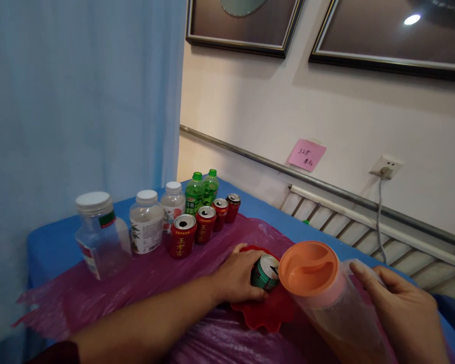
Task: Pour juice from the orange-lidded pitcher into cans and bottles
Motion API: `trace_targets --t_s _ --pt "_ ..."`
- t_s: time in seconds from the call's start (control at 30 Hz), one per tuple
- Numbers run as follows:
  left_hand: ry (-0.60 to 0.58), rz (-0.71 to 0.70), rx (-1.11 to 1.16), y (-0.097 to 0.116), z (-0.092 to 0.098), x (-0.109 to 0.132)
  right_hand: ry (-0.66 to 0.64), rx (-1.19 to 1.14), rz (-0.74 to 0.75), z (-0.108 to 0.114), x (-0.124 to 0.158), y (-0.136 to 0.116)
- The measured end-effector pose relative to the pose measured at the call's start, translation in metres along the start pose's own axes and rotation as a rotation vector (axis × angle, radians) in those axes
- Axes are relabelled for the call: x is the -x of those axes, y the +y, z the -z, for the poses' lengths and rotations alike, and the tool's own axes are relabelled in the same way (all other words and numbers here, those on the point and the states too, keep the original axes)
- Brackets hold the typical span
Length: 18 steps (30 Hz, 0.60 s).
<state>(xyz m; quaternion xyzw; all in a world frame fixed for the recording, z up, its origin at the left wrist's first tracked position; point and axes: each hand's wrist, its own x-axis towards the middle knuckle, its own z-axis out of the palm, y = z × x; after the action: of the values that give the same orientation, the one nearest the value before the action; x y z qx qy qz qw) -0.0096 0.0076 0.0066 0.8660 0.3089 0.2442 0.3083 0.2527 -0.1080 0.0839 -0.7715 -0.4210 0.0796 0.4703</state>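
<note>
My left hand (pixel 238 275) is wrapped round a green drink can (pixel 265 275) with an open silver top. The can is slightly tilted over a red dish with a wavy rim (pixel 267 318). In my right hand (pixel 407 308) is the handle of a translucent plastic pitcher (pixel 345 316) with an orange lid (pixel 309 268). The pitcher leans left, and its lid edge is close beside the can's top; I cannot tell whether they touch. No stream of liquid shows between them. Its lower part runs out of the frame's bottom.
Several opened red cans (pixel 183 237) stand in a slanting row on purple plastic sheeting (pixel 147 278). Behind them are two green bottles (pixel 195 192) and white-capped clear jars (pixel 146 222). A blue curtain (pixel 79 91) hangs left. A metal rail (pixel 250 154) and plugged socket (pixel 387 167) line the wall.
</note>
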Motion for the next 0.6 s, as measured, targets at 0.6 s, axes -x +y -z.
trace_targets --t_s 0.6 --pt "-0.011 0.002 0.015 0.0022 0.0011 0.0001 -0.004 0.0 -0.067 0.0002 0.0015 -0.0039"
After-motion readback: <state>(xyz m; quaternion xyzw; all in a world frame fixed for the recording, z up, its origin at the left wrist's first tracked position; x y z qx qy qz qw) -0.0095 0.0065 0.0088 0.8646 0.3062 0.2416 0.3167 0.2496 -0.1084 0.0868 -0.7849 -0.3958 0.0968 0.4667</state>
